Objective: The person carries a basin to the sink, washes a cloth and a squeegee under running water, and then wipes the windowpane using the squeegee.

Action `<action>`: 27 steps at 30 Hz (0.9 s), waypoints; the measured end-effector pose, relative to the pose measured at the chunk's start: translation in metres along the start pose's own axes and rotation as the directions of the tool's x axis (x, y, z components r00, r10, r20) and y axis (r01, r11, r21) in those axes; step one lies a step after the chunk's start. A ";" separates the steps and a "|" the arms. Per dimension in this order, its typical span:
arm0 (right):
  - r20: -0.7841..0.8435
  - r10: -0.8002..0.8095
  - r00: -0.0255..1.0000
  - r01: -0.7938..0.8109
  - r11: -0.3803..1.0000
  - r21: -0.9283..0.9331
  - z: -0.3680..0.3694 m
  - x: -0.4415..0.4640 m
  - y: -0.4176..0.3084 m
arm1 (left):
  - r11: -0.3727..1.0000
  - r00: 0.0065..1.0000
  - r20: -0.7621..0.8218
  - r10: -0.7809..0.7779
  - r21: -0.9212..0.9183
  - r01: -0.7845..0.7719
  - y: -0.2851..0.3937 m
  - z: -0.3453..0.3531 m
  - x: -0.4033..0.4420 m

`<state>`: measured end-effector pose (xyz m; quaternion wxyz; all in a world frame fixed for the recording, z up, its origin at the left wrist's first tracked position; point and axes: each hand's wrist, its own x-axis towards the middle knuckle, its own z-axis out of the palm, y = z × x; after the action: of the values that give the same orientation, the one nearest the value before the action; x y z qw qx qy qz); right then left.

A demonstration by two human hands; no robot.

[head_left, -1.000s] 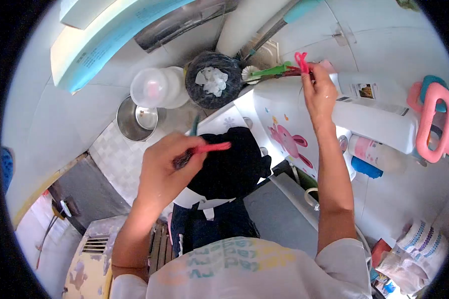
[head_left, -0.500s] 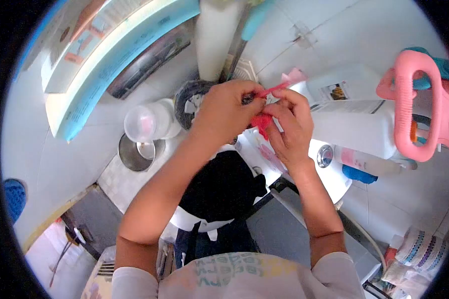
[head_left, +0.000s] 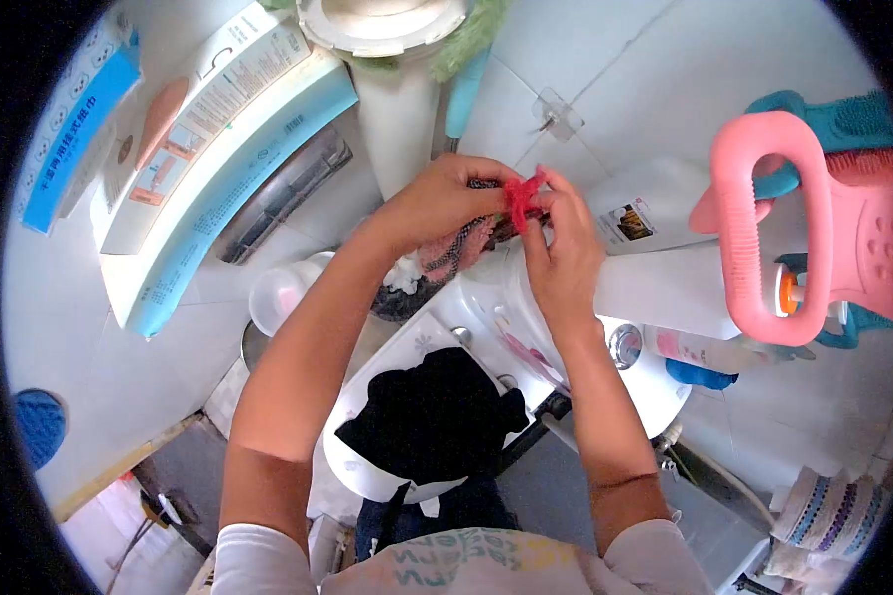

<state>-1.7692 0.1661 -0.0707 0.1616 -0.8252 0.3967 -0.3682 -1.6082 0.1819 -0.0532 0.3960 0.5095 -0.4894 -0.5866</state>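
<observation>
A crumpled bright red piece of thin cloth or netting (head_left: 522, 201) is pinched between my two hands, well above the toilet. My left hand (head_left: 451, 203) has its fingers closed at the red piece's left side. My right hand (head_left: 566, 263) grips it from the right, thumb and fingertips together. Just below my left hand, a dark checked strip (head_left: 453, 253) and some pink cloth (head_left: 471, 248) show; whether I hold them cannot be made out. Nearer my body, a black cloth (head_left: 442, 412) lies over a white flower-printed lid (head_left: 352, 407).
A dark bin bag (head_left: 397, 302) with white tissue sits behind my left forearm. Boxes (head_left: 238, 188) hang on the left wall by a white pipe (head_left: 397, 119). To the right are a white jug (head_left: 655, 288), a pink handle (head_left: 819, 228) and a flush button (head_left: 625, 345).
The view has shifted, showing more of the upper wall and pipe. The red piece is bunched more tightly between my fingers, and the dark strip and pink cloth below are more visible.
</observation>
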 end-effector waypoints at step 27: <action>-0.104 0.239 0.965 -0.246 0.967 -0.067 0.013 0.022 0.016 | 0.907 0.915 -0.255 0.313 0.367 -0.207 -0.016 0.024 0.031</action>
<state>-1.7587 0.1384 -0.0776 0.1535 -0.7577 0.5163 -0.3685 -1.6362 0.1592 -0.0750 0.4510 0.5833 -0.5777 -0.3501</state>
